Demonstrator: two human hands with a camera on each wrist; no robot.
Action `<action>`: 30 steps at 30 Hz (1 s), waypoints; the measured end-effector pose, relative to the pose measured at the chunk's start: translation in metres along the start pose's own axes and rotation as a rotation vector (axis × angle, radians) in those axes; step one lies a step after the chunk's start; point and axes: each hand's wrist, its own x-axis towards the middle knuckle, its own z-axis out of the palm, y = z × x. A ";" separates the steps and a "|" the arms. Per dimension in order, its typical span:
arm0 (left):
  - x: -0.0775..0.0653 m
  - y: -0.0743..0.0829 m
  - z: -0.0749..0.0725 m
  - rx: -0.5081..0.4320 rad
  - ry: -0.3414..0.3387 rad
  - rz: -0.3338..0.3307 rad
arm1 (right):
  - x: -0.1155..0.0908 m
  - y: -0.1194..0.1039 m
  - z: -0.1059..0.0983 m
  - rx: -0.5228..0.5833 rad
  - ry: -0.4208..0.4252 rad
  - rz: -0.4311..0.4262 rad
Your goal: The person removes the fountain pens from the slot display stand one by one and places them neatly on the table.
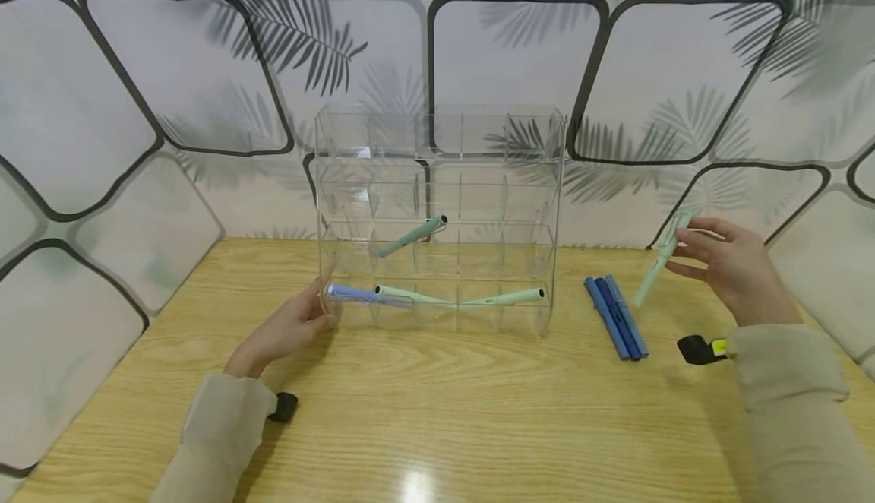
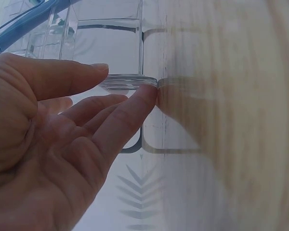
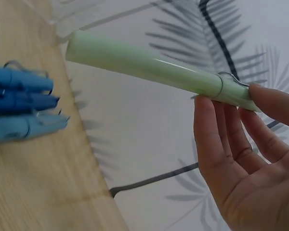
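Observation:
My right hand pinches a light green pen near its clip end, thumb on one side and fingertips on the other. The pen slants above the table, its other end pointing down and left in the head view. At the lower left corner of a clear plastic rack, my left hand holds the edge between thumb and fingers. Low in the rack lie a violet-blue pen and two light green pens, a left one and a right one. A teal pen rests slanted one tier higher.
Three blue pens lie side by side on the wooden table, between the rack and my right hand. Behind the rack rises a patterned wall covering with leaf prints. A black wrist device juts from the right sleeve.

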 end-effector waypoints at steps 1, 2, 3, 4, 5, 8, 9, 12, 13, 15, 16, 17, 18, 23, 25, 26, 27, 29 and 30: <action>0.000 0.000 0.000 0.003 0.001 0.000 | 0.000 0.001 -0.002 -0.034 -0.002 0.008; 0.000 0.000 0.000 0.006 -0.001 -0.002 | 0.001 0.003 -0.003 -0.065 -0.006 0.015; 0.000 -0.001 0.000 0.007 -0.002 -0.003 | 0.001 0.004 -0.005 -0.096 -0.010 0.021; 0.000 -0.001 0.000 0.011 -0.002 -0.002 | 0.001 0.006 -0.007 -0.123 -0.014 0.024; 0.000 -0.001 -0.001 0.015 -0.002 -0.003 | 0.002 0.007 -0.008 -0.134 -0.023 0.026; 0.000 -0.001 -0.001 0.022 -0.003 -0.012 | 0.003 0.010 -0.012 -0.189 -0.022 0.031; 0.000 -0.001 -0.001 0.024 -0.003 -0.014 | 0.003 0.011 -0.013 -0.207 -0.019 0.035; 0.000 0.000 -0.002 0.034 -0.002 -0.019 | 0.004 0.014 -0.016 -0.249 -0.011 0.046; 0.000 0.000 -0.002 0.037 -0.002 -0.020 | 0.004 0.015 -0.017 -0.259 -0.010 0.051; 0.000 0.001 -0.002 0.043 0.000 -0.019 | 0.005 0.017 -0.019 -0.284 -0.012 0.062; -0.001 0.001 -0.002 0.045 0.001 -0.019 | 0.006 0.019 -0.020 -0.298 -0.015 0.069; -0.001 0.001 -0.002 0.047 0.002 -0.020 | 0.006 0.020 -0.021 -0.313 -0.019 0.081; -0.001 0.000 -0.002 0.046 0.001 -0.020 | 0.007 0.022 -0.022 -0.343 -0.024 0.093; -0.001 0.000 -0.001 0.050 0.004 -0.021 | 0.012 0.031 -0.027 -0.572 -0.054 0.144; -0.001 -0.001 -0.001 0.054 0.004 -0.023 | 0.013 0.034 -0.028 -0.635 -0.068 0.152; -0.001 -0.001 -0.001 0.055 0.003 -0.025 | 0.013 0.036 -0.028 -0.646 -0.074 0.156; -0.001 -0.001 -0.001 0.055 0.003 -0.025 | 0.014 0.038 -0.028 -0.649 -0.080 0.161; -0.001 -0.001 -0.002 0.059 0.003 -0.022 | 0.016 0.041 -0.027 -0.674 -0.094 0.171; -0.001 -0.001 -0.002 0.063 0.003 -0.022 | 0.017 0.042 -0.026 -0.690 -0.104 0.178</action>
